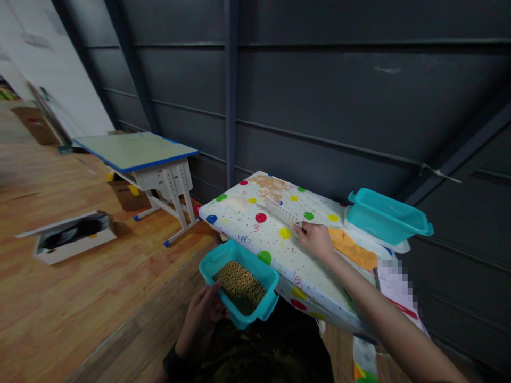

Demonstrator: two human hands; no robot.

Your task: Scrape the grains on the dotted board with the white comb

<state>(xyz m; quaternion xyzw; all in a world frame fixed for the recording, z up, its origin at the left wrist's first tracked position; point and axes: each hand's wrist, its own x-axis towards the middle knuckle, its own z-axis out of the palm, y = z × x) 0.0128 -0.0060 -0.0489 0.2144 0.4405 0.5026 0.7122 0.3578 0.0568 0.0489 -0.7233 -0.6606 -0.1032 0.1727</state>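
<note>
My left hand grips the near left rim of a teal plastic bin, thumb over the edge. The bin is held tilted just off the table's front edge, with yellowish soybeans and smaller dark green beans or grains inside. My right hand is closed on one end of a white slotted plastic strip, which reaches left over the tabletop. Beyond its far end lie scattered tan grains. A pale, whitish heap lies to the left of the strip.
The table has a balloon-print cloth. On its right are an orange cloth, a second teal bin on a white tray or lid, and a paper sheet. A dark wall stands behind; a desk and open box are left.
</note>
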